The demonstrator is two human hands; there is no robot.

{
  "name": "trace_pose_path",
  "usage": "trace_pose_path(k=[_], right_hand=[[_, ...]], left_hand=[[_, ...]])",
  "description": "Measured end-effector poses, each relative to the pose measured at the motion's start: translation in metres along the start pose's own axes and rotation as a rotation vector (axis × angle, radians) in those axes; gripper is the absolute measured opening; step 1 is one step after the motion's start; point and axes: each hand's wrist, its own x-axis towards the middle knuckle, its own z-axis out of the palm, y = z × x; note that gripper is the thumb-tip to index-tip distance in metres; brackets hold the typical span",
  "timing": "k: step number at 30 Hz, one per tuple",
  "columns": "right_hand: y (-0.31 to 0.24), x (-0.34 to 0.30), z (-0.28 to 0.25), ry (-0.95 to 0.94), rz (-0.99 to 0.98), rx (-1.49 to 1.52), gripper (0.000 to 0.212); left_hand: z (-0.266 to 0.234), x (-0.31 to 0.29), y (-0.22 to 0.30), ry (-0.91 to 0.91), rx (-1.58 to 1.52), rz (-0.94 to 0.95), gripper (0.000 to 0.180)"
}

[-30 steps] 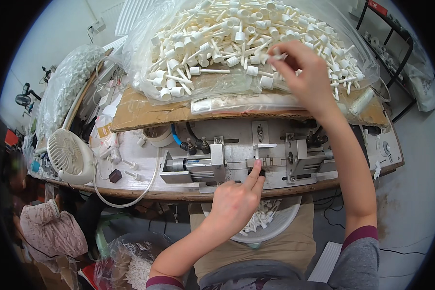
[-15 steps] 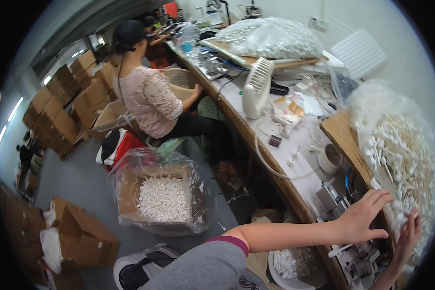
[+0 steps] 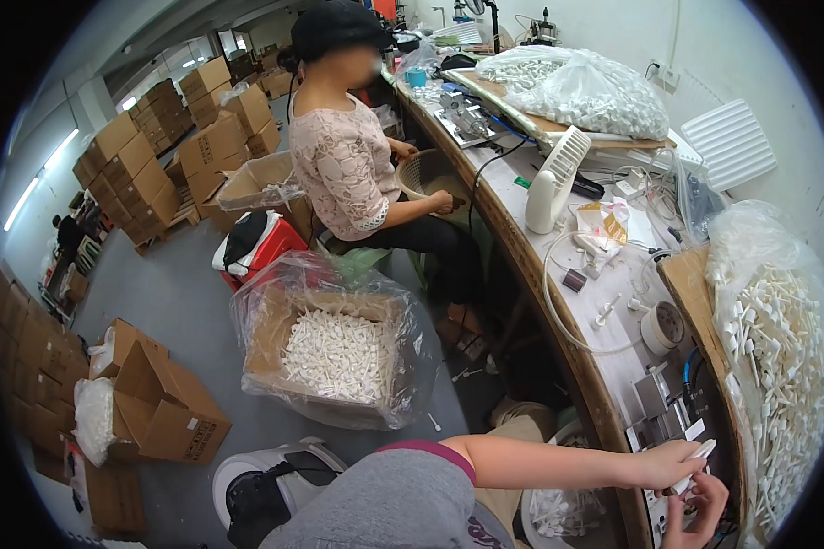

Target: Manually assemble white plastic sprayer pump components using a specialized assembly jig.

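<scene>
At the lower right, my left hand [image 3: 670, 465] is closed around small white plastic pieces [image 3: 702, 452], one of which sticks out past the fingers. My right hand [image 3: 702, 509] is just below, its fingers curled in close to the left hand's fingertips; whether a piece sits between them is too small to tell. Both hands are over a metal fixture [image 3: 655, 398] fixed along the bench edge. Right of them, a big clear bag [image 3: 769, 366] spills out many white plastic stick-like parts, lying on a brown board [image 3: 696, 284].
A bench [image 3: 513, 215] runs away up the picture, carrying a white fan [image 3: 557, 178], a round tub [image 3: 661, 328], a loose tube and another bag of parts [image 3: 595, 91]. A co-worker [image 3: 343, 156] sits holding a basket [image 3: 419, 174]. On the floor stands a lined carton [image 3: 270, 343] of white parts.
Both hands have come away from the bag of parts, back over the fixture, and drawn together. White pieces now show in my left hand. The whole view has shifted.
</scene>
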Motion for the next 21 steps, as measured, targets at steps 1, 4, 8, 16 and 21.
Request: trace_pose_path(k=[1, 4, 8, 16, 21], right_hand=[[-0.012, 0.003, 0.007, 0.048, -0.128, -0.150, 0.030], [-0.014, -0.013, 0.005, 0.057, -0.118, -0.247, 0.027], [0.008, -0.036, 0.007, 0.132, -0.087, -0.260, 0.023], [0.027, -0.043, 0.033, 0.114, 0.115, -0.430, 0.030], [0.042, -0.039, 0.045, 0.053, 0.128, -0.503, 0.030]], left_hand=[[0.003, -0.005, -0.003, 0.025, 0.027, 0.150, 0.031], [0.008, -0.031, 0.012, -0.039, 0.116, 0.118, 0.030], [0.002, -0.049, 0.013, 0.079, 0.509, 0.184, 0.021], [-0.015, -0.063, 0.028, 0.173, 0.034, 0.046, 0.036], [-0.016, -0.064, 0.029, 0.114, 0.025, -0.002, 0.056]])
